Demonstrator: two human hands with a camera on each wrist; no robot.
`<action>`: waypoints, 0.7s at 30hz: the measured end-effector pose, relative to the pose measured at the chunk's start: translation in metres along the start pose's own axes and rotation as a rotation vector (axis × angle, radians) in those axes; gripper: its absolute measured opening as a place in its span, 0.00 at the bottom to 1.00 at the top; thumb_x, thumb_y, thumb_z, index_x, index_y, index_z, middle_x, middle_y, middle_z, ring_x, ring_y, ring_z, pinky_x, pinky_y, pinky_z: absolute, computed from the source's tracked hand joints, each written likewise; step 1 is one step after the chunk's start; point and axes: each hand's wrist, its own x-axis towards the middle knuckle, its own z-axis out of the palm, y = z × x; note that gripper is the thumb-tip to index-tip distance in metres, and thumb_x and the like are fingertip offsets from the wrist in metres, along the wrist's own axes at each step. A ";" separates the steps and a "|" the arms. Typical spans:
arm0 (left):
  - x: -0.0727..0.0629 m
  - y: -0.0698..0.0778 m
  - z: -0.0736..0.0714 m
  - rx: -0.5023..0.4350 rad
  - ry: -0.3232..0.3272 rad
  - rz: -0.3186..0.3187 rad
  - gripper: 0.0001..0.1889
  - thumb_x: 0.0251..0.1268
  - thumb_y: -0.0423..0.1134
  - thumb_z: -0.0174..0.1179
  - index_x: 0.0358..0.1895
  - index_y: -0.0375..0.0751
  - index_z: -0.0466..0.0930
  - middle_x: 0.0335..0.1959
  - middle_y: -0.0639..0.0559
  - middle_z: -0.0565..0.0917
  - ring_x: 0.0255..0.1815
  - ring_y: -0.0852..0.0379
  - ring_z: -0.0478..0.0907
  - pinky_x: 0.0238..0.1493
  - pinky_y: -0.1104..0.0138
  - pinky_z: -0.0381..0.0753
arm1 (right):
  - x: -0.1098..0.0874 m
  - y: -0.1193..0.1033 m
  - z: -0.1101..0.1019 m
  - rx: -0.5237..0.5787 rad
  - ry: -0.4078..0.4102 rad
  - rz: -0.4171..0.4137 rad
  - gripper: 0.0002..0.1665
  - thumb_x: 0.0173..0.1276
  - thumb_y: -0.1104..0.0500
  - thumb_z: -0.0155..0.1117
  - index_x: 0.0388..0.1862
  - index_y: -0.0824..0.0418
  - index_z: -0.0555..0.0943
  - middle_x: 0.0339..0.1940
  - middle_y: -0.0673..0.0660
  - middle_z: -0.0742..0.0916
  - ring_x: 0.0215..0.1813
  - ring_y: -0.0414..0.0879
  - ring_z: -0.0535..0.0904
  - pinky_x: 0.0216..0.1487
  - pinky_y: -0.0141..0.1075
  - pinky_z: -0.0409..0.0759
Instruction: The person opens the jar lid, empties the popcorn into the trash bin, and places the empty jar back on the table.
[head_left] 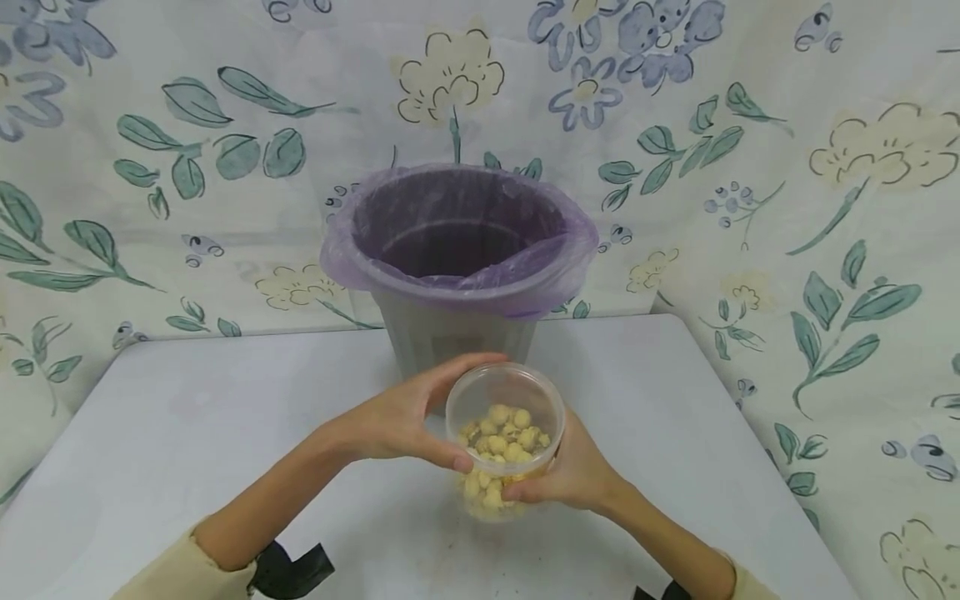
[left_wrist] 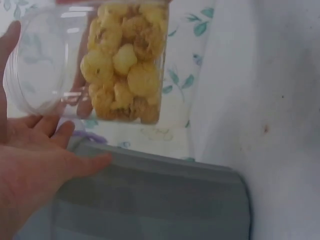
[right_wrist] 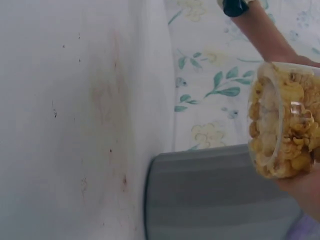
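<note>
A clear plastic jar (head_left: 504, 450), partly filled with round yellow popcorn (head_left: 512, 442), is held above the table between both hands, its round top tilted toward the head camera. My left hand (head_left: 408, 412) grips the jar near its rim, thumb at the front and fingers around the far side. Lower down, my right hand (head_left: 573, 467) holds the jar's side, its thumb across the front. In the left wrist view the popcorn (left_wrist: 125, 70) lies toward the jar's base, with the rim end looking bare. Whether a clear lid covers the rim cannot be told.
Just behind the jar stands a grey bin (head_left: 457, 329) lined with a purple bag (head_left: 577, 242) folded over its rim. The white table (head_left: 225, 417) carries small dark specks and faint stains. Floral cloth (head_left: 225, 208) hangs behind and at the sides.
</note>
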 end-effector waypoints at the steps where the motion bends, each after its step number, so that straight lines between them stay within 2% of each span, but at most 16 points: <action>1: 0.000 0.001 0.002 0.022 0.030 0.005 0.52 0.50 0.45 0.78 0.78 0.46 0.56 0.71 0.52 0.68 0.71 0.48 0.64 0.67 0.40 0.61 | 0.001 0.000 0.000 -0.013 0.011 0.000 0.64 0.48 0.40 0.83 0.76 0.61 0.58 0.66 0.70 0.73 0.65 0.58 0.72 0.66 0.44 0.72; 5: -0.002 0.004 0.013 0.099 0.164 -0.001 0.52 0.50 0.43 0.78 0.78 0.44 0.56 0.72 0.55 0.68 0.72 0.48 0.62 0.68 0.38 0.56 | 0.002 -0.001 -0.001 -0.023 0.048 0.013 0.63 0.49 0.42 0.83 0.76 0.61 0.59 0.67 0.68 0.72 0.66 0.60 0.71 0.64 0.44 0.73; 9: -0.005 0.004 0.026 0.129 0.287 -0.013 0.52 0.49 0.41 0.78 0.78 0.44 0.56 0.72 0.53 0.68 0.72 0.43 0.62 0.67 0.37 0.57 | 0.004 0.000 0.000 -0.036 0.082 0.013 0.63 0.48 0.42 0.84 0.75 0.62 0.59 0.68 0.66 0.72 0.67 0.60 0.70 0.64 0.45 0.74; 15: -0.007 0.005 0.047 0.157 0.457 -0.068 0.54 0.47 0.43 0.80 0.78 0.49 0.56 0.72 0.53 0.68 0.71 0.48 0.63 0.67 0.40 0.59 | 0.004 0.002 0.000 -0.071 0.103 0.017 0.62 0.48 0.40 0.83 0.74 0.62 0.60 0.68 0.67 0.72 0.66 0.59 0.70 0.62 0.45 0.76; 18: -0.007 0.006 0.053 0.172 0.500 -0.111 0.56 0.45 0.47 0.81 0.78 0.48 0.54 0.71 0.49 0.68 0.70 0.47 0.65 0.67 0.42 0.61 | 0.003 0.003 0.000 -0.088 0.116 0.034 0.62 0.48 0.39 0.83 0.74 0.61 0.61 0.67 0.67 0.73 0.65 0.59 0.71 0.60 0.44 0.77; 21: -0.010 0.009 0.053 0.203 0.488 -0.153 0.60 0.44 0.49 0.81 0.79 0.49 0.50 0.73 0.49 0.66 0.70 0.46 0.65 0.66 0.42 0.63 | 0.002 0.002 0.002 -0.097 0.118 0.039 0.63 0.47 0.37 0.82 0.74 0.60 0.61 0.68 0.64 0.73 0.65 0.59 0.71 0.61 0.44 0.76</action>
